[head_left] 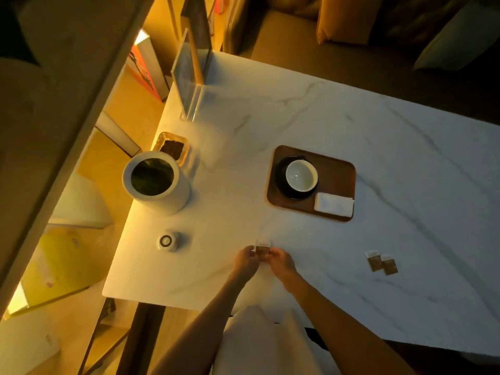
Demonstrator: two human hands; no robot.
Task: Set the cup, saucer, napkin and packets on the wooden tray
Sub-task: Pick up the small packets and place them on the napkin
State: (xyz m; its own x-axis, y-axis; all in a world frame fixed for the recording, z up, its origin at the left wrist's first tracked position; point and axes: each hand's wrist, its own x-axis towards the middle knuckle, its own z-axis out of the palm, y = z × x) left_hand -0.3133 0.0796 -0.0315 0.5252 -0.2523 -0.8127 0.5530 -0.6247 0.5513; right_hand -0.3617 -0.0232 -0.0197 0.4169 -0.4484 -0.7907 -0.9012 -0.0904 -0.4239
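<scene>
On the white marble table lies the wooden tray (338, 171). At its left end a white cup (301, 175) sits on a dark saucer (281, 185). A folded white napkin (334, 204) rests in the tray's near right corner. My left hand (245, 258) and my right hand (280, 262) hold one small brown packet (263, 249) between them, just above the table's near part. Two more brown packets (381, 263) lie side by side on the table to the right, apart from the tray.
A white cylindrical pot with a plant (157, 180) stands at the left, with a small amber dish (171, 148) behind it and a small round white device (167, 240) in front. A clear acrylic sign stand (189, 85) is at the far left corner. The table edge (189, 304) runs near my body.
</scene>
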